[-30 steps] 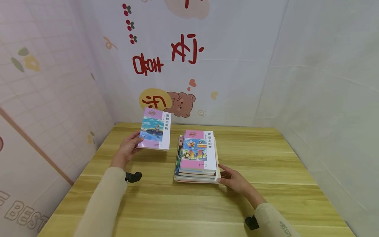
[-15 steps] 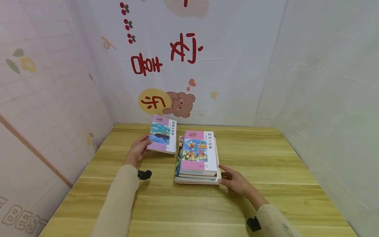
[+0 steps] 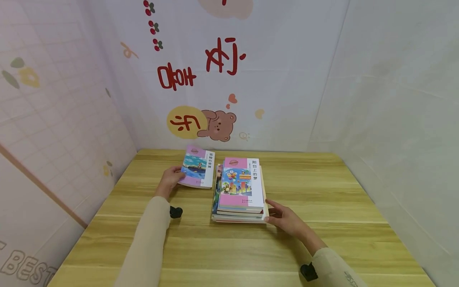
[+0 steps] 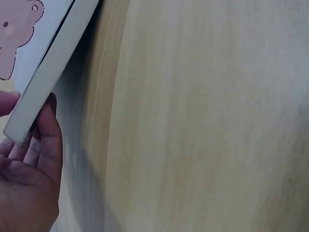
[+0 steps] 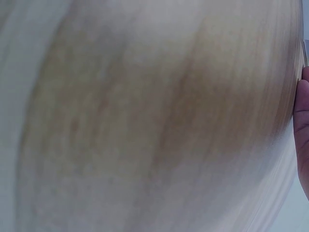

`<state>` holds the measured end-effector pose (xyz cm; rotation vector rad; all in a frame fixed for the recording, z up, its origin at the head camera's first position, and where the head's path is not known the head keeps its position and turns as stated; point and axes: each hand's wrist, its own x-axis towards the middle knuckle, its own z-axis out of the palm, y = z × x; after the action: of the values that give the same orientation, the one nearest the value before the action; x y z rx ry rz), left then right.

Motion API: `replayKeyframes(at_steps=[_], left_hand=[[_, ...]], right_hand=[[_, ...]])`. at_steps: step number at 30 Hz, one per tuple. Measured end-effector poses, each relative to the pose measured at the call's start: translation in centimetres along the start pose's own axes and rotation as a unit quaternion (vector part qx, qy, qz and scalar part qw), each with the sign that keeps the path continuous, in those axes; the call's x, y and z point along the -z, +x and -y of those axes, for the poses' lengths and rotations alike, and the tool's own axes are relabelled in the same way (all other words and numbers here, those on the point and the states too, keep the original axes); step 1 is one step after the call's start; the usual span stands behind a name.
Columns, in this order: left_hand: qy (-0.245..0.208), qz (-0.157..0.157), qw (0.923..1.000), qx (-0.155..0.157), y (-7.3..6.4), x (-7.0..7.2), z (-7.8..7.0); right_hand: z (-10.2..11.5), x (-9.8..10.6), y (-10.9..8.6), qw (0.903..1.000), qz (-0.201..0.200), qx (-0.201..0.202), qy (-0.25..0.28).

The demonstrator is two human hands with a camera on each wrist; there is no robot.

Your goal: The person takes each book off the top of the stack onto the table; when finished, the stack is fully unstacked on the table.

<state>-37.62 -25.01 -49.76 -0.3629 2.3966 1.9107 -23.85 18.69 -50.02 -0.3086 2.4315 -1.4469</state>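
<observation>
In the head view my left hand grips a thin pink-and-white book by its left edge. Its cover shows a blue sky-and-water picture. The left wrist view has the thumb over the cover and the fingers curled under the page block, with shadowed table below. To the right lies a stack of several books, topped by another pink-and-white book with balloons and buildings on its cover. My right hand touches the stack's lower right corner with thumb and fingertips. Only part of that hand shows in the right wrist view.
The stack stands near the middle of a wood-grain table. Behind it hangs a white backdrop printed with red characters and a bear. Pale cloth walls rise on both sides. Dark wrist mounts sit at the sleeves.
My left hand has moved the held book right and down, closer to the stack and the tabletop. The right hand keeps its place at the stack's corner.
</observation>
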Motion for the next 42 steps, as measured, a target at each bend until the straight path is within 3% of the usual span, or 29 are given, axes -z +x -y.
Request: replayKeyframes(at_steps=[7, 17, 24, 28, 33, 42], left_hand=[[0.048, 0.028, 0.9980, 0.029, 0.2, 0.4, 0.5], [0.071, 0.018, 0.9970, 0.025, -0.1, 0.3, 0.1], [0.176, -0.018, 0.9841, -0.021, -0.7, 0.9, -1.5], [0.180, -0.008, 0.9825, -0.049, -1.5, 0.9, -2.6], [0.173, -0.004, 0.9831, -0.060, -2.3, 0.6, -3.5], [0.166, 0.018, 0.9790, -0.117, -3.6, -1.0, -5.3]], right_hand=[[0.1, 0.0, -0.1, 1.0000, 0.001, -0.001, -0.005], [0.1, 0.0, 0.0, 1.0000, 0.001, 0.003, -0.005], [0.2, 0.3, -0.2, 0.9999, -0.002, 0.005, -0.011], [0.0, 0.4, -0.2, 0.9999, -0.003, 0.005, -0.014], [-0.2, 0.3, 0.0, 0.9999, 0.000, 0.007, -0.012], [-0.3, 0.1, 0.0, 0.9999, 0.002, 0.013, -0.008]])
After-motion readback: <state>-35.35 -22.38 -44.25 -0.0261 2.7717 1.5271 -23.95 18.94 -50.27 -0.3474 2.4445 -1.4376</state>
